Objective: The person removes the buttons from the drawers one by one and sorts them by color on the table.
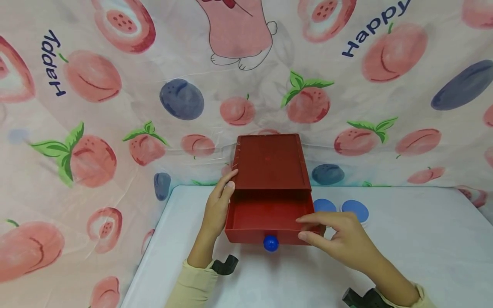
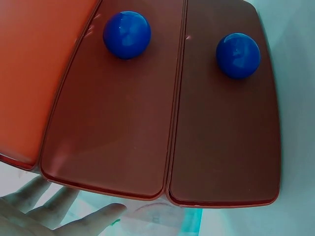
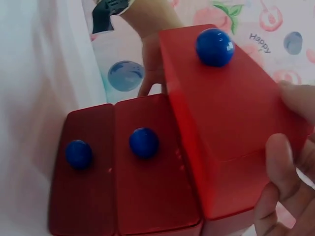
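- While the left grip (image 1: pixel 217 209) lies nearly straight-fingered along the cabinet (image 1: pixel 269 164), the drawer (image 1: pixel 246 236) stands pulled out between both grips.
- Right grip (image 1: pixel 343 239): thumb and finger slightly parted at the drawer's corner; cannot tell whether they pinch it.
- Left of it, the knob (image 1: pixel 271 243); beyond, blue discs (image 1: pixel 355 208).

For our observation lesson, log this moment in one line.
top drawer: open | lower drawers: closed | left hand: at cabinet side | right hand: pinching open drawer's front wall | blue discs: right of cabinet
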`<state>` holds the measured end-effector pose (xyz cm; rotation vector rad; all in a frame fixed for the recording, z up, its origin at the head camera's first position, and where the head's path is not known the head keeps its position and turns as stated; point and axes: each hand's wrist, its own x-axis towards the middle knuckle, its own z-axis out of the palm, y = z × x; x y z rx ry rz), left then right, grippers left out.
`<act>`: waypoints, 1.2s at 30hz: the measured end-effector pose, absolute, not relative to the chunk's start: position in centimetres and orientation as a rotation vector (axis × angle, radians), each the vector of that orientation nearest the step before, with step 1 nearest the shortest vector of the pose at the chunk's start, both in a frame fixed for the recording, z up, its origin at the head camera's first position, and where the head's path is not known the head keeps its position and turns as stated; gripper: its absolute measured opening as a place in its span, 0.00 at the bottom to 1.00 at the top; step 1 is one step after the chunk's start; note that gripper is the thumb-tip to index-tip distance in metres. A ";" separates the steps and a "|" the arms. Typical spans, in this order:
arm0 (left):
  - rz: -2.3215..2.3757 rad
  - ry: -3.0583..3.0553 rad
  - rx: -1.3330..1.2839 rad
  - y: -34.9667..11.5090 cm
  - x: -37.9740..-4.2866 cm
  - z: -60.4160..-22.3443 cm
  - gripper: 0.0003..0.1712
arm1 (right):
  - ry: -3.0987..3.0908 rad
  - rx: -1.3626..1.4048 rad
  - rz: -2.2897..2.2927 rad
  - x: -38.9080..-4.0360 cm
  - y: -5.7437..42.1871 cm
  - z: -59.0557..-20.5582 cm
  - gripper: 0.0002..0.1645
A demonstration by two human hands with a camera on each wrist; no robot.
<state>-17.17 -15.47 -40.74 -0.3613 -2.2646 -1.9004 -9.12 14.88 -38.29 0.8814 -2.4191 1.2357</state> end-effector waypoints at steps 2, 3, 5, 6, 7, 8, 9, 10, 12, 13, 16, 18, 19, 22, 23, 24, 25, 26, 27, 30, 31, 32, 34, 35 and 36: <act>-1.894 -2.272 -0.359 -15.5 -17.1 -40.8 0.24 | -2.404 0.921 1.229 -9.3 14.8 -38.7 0.16; -1.893 -2.272 -0.360 -15.4 -17.1 -40.8 0.24 | -2.391 0.942 1.235 -9.4 14.7 -38.8 0.16; -1.894 -2.270 -0.355 -15.5 -17.1 -40.8 0.24 | -2.352 0.992 1.250 -9.6 14.7 -39.2 0.16; -1.893 -2.272 -0.353 -15.5 -17.1 -40.7 0.24 | -2.339 1.008 1.257 -9.8 14.6 -39.4 0.16; -1.890 -2.274 -0.348 -15.5 -17.1 -40.7 0.24 | -2.330 1.021 1.271 -9.9 14.6 -39.5 0.17; -1.892 -2.273 -0.345 -15.5 -17.1 -40.7 0.24 | -2.316 1.036 1.286 -9.9 14.6 -39.7 0.17; -1.893 -2.271 -0.344 -15.5 -17.1 -40.7 0.24 | -2.293 1.053 1.298 -10.1 14.6 -39.9 0.18; -1.895 -2.272 -0.342 -15.5 -17.1 -40.7 0.24 | -2.276 1.063 1.304 -10.2 14.6 -40.1 0.18; -1.893 -2.274 -0.344 -15.5 -17.1 -40.7 0.24 | -2.258 1.071 1.313 -10.3 14.6 -40.3 0.19; -1.892 -2.275 -0.346 -15.5 -17.1 -40.7 0.24 | -2.244 1.079 1.311 -10.3 14.5 -40.3 0.18; -1.889 -2.280 -0.346 -15.4 -17.1 -40.7 0.24 | -2.223 1.085 1.285 -10.6 14.4 -40.2 0.18; -1.892 -2.281 -0.339 -15.5 -17.1 -40.7 0.24 | -2.226 1.078 1.268 -10.8 14.4 -40.0 0.18; -1.893 -2.283 -0.334 -15.4 -17.1 -40.7 0.24 | -2.228 1.075 1.262 -10.8 14.4 -40.0 0.18; -1.899 -2.282 -0.324 -15.4 -17.0 -40.7 0.24 | -2.253 1.055 1.259 -11.1 14.4 -39.9 0.18; -1.896 -2.282 -0.322 -15.5 -17.0 -40.7 0.24 | -2.262 1.049 1.258 -11.2 14.4 -40.0 0.17; -1.891 -2.284 -0.322 -15.5 -17.0 -40.7 0.24 | -2.264 1.048 1.256 -11.4 14.4 -40.0 0.17; -1.886 -2.285 -0.322 -15.5 -17.0 -40.7 0.24 | -2.265 1.046 1.253 -11.6 14.4 -40.0 0.17; -1.882 -2.286 -0.325 -15.5 -17.0 -40.7 0.24 | -2.266 1.040 1.249 -11.7 14.3 -40.0 0.17; -1.876 -2.289 -0.327 -15.6 -17.0 -40.8 0.24 | -2.260 1.038 1.247 -11.9 14.3 -40.0 0.16; -1.864 -2.293 -0.342 -15.6 -17.0 -40.7 0.24 | -2.233 1.032 1.227 -12.6 14.2 -40.1 0.16; -1.861 -2.295 -0.346 -15.6 -17.0 -40.7 0.24 | -2.231 1.021 1.218 -12.8 14.2 -40.2 0.16; -1.860 -2.297 -0.349 -15.6 -17.0 -40.6 0.24 | -2.224 1.015 1.211 -13.0 14.2 -40.2 0.16; -1.851 -2.302 -0.350 -15.6 -17.0 -40.6 0.25 | -2.216 1.005 1.202 -13.4 14.1 -40.2 0.16; -1.846 -2.305 -0.347 -15.6 -17.0 -40.6 0.24 | -2.214 1.004 1.202 -13.5 14.1 -40.2 0.16; -1.845 -2.307 -0.344 -15.6 -17.1 -40.6 0.24 | -2.213 1.002 1.203 -13.7 14.0 -40.2 0.16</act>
